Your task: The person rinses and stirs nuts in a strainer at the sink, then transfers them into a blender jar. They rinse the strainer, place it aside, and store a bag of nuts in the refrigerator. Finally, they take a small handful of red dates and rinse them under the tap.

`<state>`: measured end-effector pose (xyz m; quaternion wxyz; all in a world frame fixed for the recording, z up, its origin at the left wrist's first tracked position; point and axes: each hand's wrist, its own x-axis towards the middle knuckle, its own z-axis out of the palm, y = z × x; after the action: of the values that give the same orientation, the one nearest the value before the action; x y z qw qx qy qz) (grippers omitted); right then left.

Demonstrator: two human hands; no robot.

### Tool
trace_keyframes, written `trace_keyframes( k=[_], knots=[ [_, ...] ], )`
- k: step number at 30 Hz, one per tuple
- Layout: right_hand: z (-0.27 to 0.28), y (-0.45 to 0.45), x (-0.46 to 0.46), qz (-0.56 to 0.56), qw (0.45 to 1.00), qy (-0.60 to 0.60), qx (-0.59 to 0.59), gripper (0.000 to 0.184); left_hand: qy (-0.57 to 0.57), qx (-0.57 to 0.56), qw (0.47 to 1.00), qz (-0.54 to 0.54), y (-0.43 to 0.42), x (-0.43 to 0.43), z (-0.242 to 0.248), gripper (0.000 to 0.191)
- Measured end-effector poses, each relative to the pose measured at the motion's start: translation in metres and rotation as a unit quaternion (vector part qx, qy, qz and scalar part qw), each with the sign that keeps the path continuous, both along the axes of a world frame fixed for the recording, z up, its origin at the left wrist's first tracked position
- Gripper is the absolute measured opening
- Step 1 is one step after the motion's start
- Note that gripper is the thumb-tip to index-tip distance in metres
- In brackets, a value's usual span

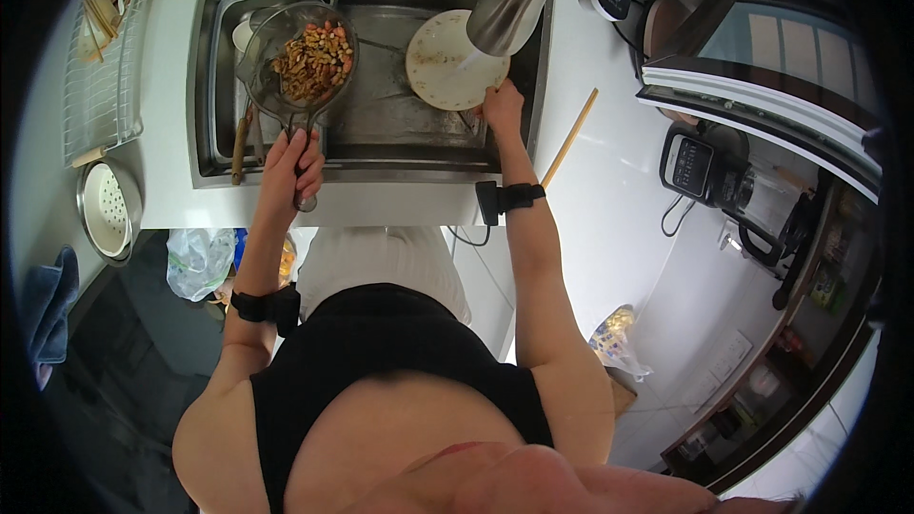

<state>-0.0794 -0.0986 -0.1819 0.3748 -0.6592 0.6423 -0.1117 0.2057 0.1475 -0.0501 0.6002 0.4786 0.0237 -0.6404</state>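
Note:
My left hand (294, 165) grips the handle of a round mesh strainer (258, 89) over the left side of the sink. Brown food pieces and reddish bits (313, 64) lie heaped in it. At the lower right rim of a cream-coloured plate (446, 78), my right hand (503, 107) pinches the edge. The plate is tilted under a metal faucet (503, 11), and water runs onto it. Small brown specks cling to its surface. Both hands are over the steel sink (378, 114).
A wooden-handled utensil (241, 150) leans in the left basin beside a white cup (243, 34). Chopsticks (571, 135) lie on the right counter. A wire dish rack (107, 93) and a white colander (107, 203) stand left. An open window sash (757, 96) juts over a blender (703, 171).

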Motion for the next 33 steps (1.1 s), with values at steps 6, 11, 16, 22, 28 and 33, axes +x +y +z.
trace_keyframes(
  k=[6,11,16,22,28,33],
  knots=[
    [-0.014,0.015,-0.033,-0.139,0.931,-0.131,0.311,0.021,0.003,-0.024,1.000,0.004,0.002,0.000,0.001,0.023],
    [-0.029,0.022,-0.023,-0.153,0.827,-0.302,0.449,0.018,0.009,-0.022,1.000,0.013,0.009,0.004,0.001,0.024],
    [-0.026,0.028,-0.020,-0.162,0.834,-0.283,0.446,0.019,-0.003,-0.023,0.999,0.028,0.012,0.005,0.000,0.024],
    [-0.011,0.021,0.025,-0.117,0.894,-0.299,0.313,0.019,0.000,0.002,1.000,0.030,0.013,0.006,0.002,0.025],
    [-0.001,0.016,0.006,-0.122,0.907,-0.250,0.316,0.019,-0.014,-0.011,1.000,0.014,0.015,0.005,0.002,0.024],
    [-0.026,0.013,0.008,-0.113,0.908,-0.232,0.331,0.019,0.008,-0.015,1.000,0.019,0.013,0.006,0.000,0.023]
  ],
)
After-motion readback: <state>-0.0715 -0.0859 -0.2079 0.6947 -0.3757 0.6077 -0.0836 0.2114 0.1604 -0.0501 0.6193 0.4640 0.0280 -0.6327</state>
